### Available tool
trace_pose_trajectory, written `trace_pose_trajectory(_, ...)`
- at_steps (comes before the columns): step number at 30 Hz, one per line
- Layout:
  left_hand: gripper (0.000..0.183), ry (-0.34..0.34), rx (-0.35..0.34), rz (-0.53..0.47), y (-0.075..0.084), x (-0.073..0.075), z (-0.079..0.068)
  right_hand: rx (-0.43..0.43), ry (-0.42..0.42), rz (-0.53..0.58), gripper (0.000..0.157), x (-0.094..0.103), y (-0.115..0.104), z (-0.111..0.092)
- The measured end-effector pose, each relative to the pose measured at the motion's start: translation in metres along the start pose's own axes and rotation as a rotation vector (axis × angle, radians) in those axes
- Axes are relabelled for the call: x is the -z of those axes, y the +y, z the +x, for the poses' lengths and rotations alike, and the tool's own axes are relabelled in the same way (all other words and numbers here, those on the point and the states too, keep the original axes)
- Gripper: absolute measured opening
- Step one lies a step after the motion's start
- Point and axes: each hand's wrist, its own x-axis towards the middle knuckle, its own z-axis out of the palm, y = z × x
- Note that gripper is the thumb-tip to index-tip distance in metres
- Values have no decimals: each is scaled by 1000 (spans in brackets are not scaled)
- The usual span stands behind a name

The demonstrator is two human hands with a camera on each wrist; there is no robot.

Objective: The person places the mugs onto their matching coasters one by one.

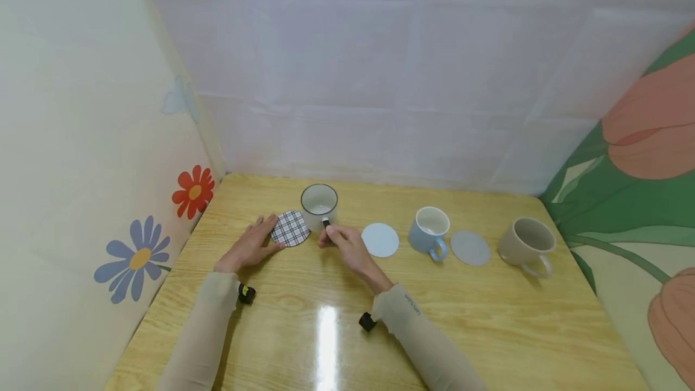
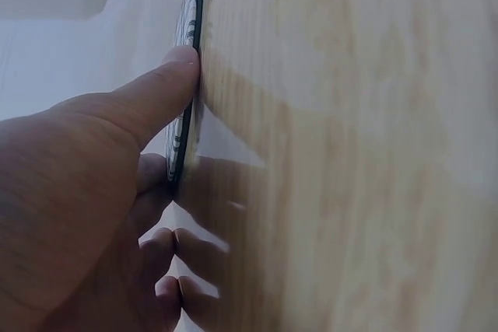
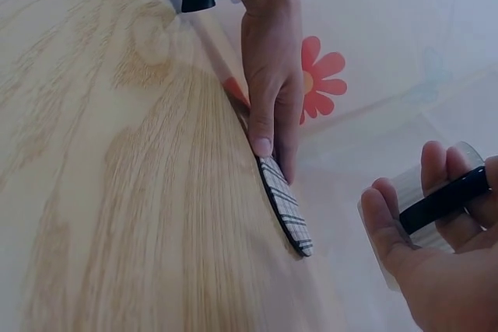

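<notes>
My right hand (image 1: 352,248) grips the black handle (image 3: 443,201) of a white mug (image 1: 313,218) with a dark rim. The mug is held upright; in the right wrist view a gap shows between its base and the tabletop. Just left of the mug, a round black-and-white checked coaster (image 1: 291,229) lies flat on the table. My left hand (image 1: 251,245) rests at the coaster's left side, fingers extended. In the left wrist view its thumb (image 2: 167,79) touches the coaster's edge.
To the right stand a pale blue coaster (image 1: 380,240), a light blue mug (image 1: 422,237), a grey coaster (image 1: 470,248) and a beige mug (image 1: 513,246), in a row across the wooden table (image 1: 282,318). A white sheet (image 1: 347,77) hangs behind; flower-printed panels flank both sides.
</notes>
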Motion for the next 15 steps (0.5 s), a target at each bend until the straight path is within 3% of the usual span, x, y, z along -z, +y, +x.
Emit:
trace_pose_trajectory(8,83,-2,-25,-16,-3,0,1,-10,12,19,38,-3,1,4)
trace_pose_trajectory(15,82,-2,-8,-1,-5,-3,4,-31,-8,2,40,-5,5,11)
